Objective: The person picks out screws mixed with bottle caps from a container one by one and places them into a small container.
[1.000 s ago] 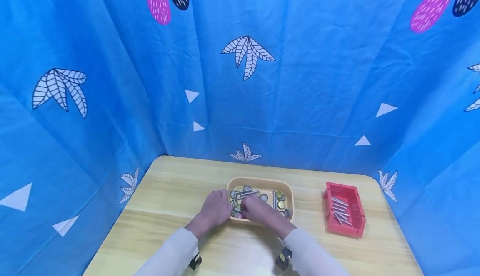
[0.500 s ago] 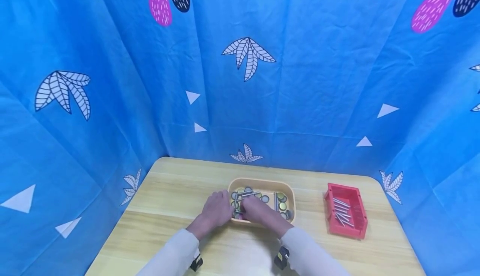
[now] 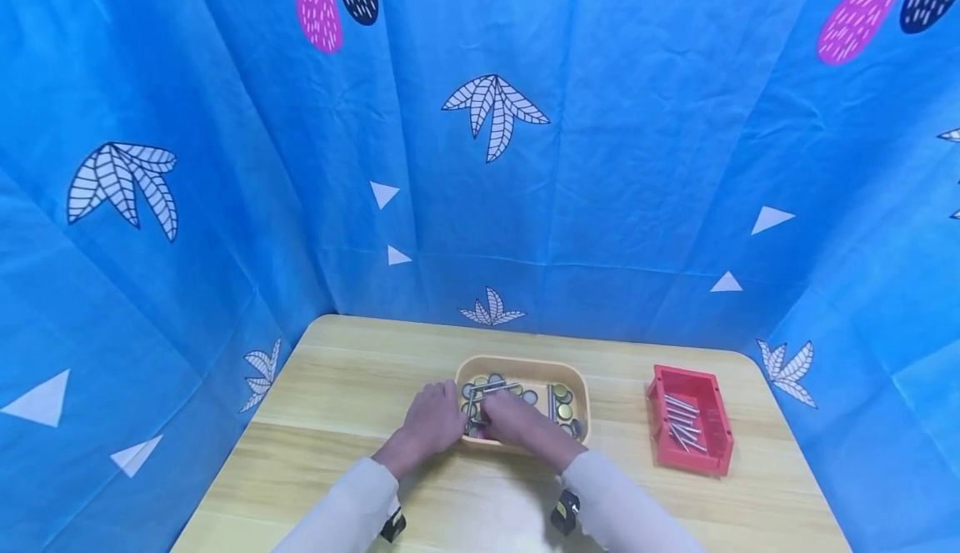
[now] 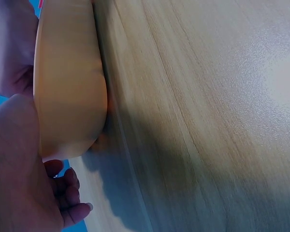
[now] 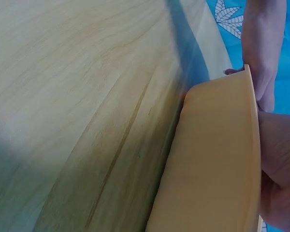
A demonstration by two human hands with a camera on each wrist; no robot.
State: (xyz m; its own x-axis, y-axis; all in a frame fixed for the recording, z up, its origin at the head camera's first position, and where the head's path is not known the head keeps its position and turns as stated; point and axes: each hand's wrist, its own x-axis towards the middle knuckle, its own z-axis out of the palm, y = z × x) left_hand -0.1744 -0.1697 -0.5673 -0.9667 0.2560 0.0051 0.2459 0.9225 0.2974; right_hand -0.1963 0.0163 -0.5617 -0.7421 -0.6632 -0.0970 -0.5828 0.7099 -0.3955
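A tan tray stands mid-table in the head view, holding several round gold and grey discs and several long metal screws or bolts. My left hand grips the tray's left end; the left wrist view shows its fingers curled outside the wall, with the thumb side over the rim. Over the front rim my right hand reaches down among the pieces at the left of the tray. In the right wrist view the tray wall hides the right fingertips, so whatever they touch is out of sight.
To the right on the wooden table sits a red bin with several long metal screws or bolts inside. A blue patterned curtain hangs along the back and both sides.
The head view has shifted very slightly. Both hands keep the same places at the tray, and no piece is visibly taken out or put in.
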